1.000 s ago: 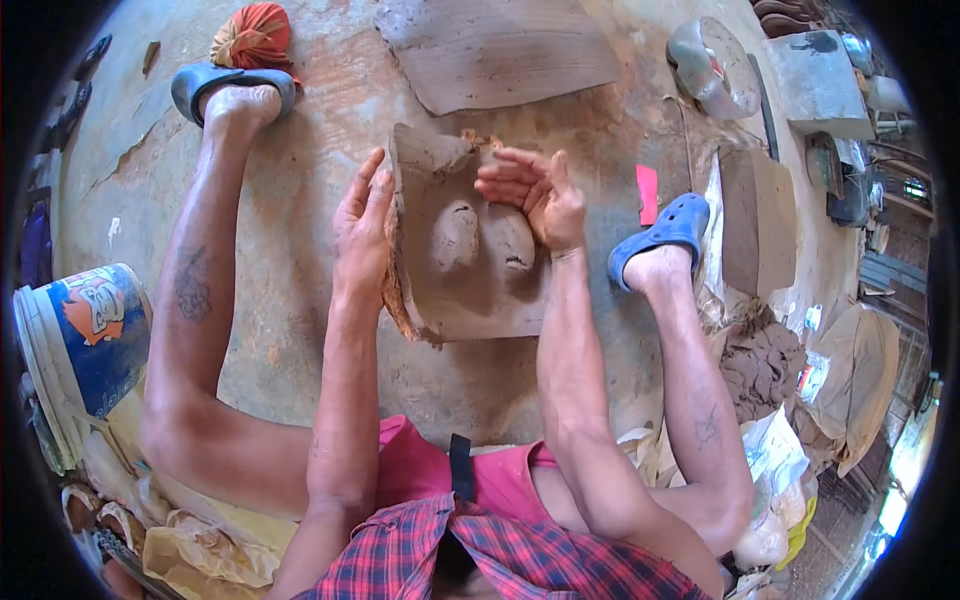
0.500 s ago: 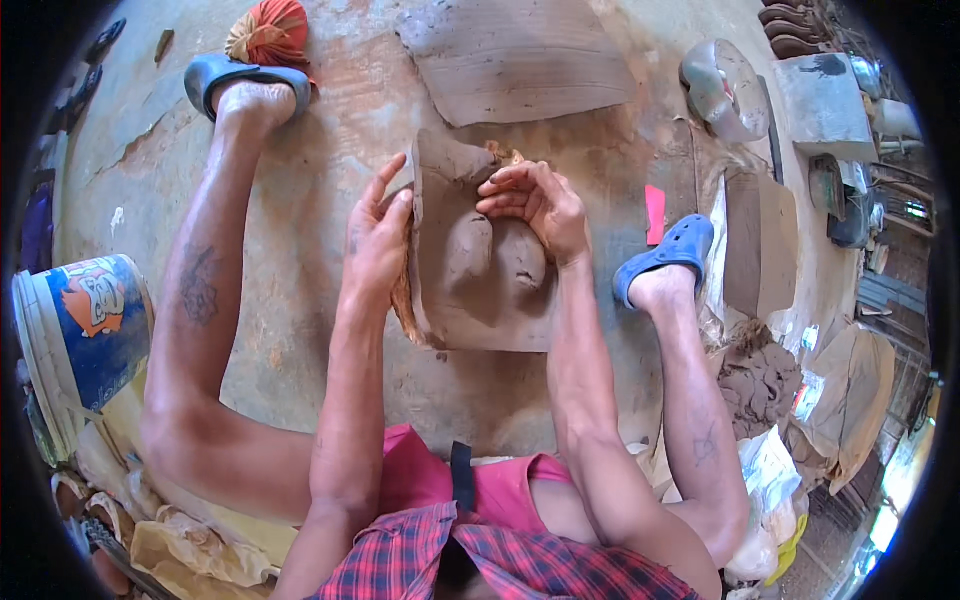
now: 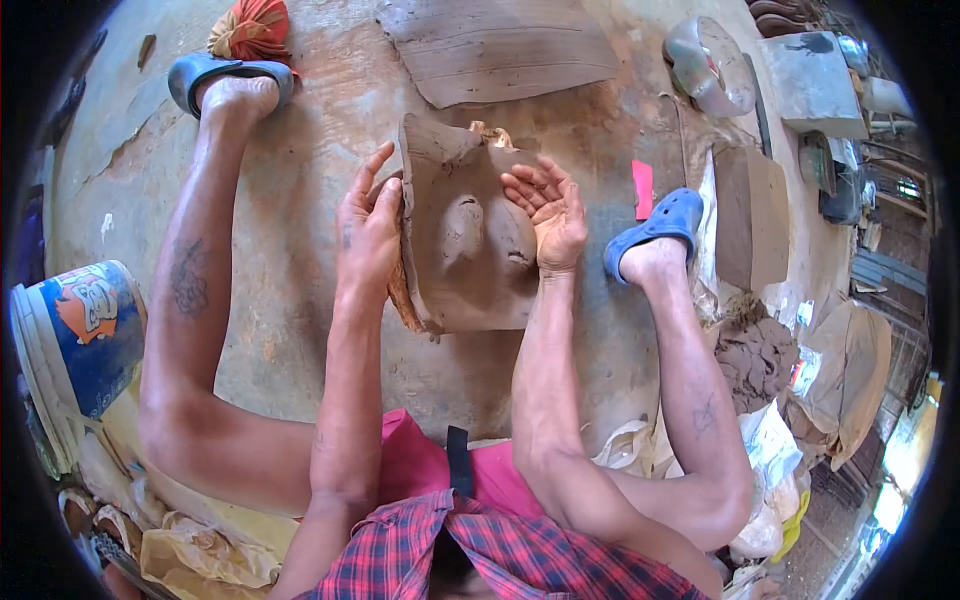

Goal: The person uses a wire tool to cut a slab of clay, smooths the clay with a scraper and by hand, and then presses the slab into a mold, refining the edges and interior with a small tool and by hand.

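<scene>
A grey-brown wet clay slab (image 3: 440, 290) lies in front of me, draped over a form whose brown, rough edge shows along the left side. Two rounded bulges (image 3: 463, 228) rise from the clay's middle. Against its left edge rests my left hand (image 3: 368, 225), thumb and index finger stretched out, some fingers hidden behind the edge. At the right edge is my right hand (image 3: 552, 218), palm turned toward the clay, fingers apart and slightly bent; its contact with the right bulge's side is partly hidden. A light brown knob (image 3: 492, 135) of the form sticks out at the far end.
Beyond lies a larger flat clay slab (image 3: 500, 50). A round metallic container (image 3: 710, 68), a pink strip (image 3: 642, 190), stacked slabs (image 3: 752, 215) and a clay lump (image 3: 757, 355) are on the right. A bucket (image 3: 85, 340) stands left; an orange cloth bundle (image 3: 250, 28) sits by my left foot.
My right hand has moved from over the clay's far right part to its right edge, with the palm turning upward. The left hand stays at the left edge. The whole view has shifted slightly.
</scene>
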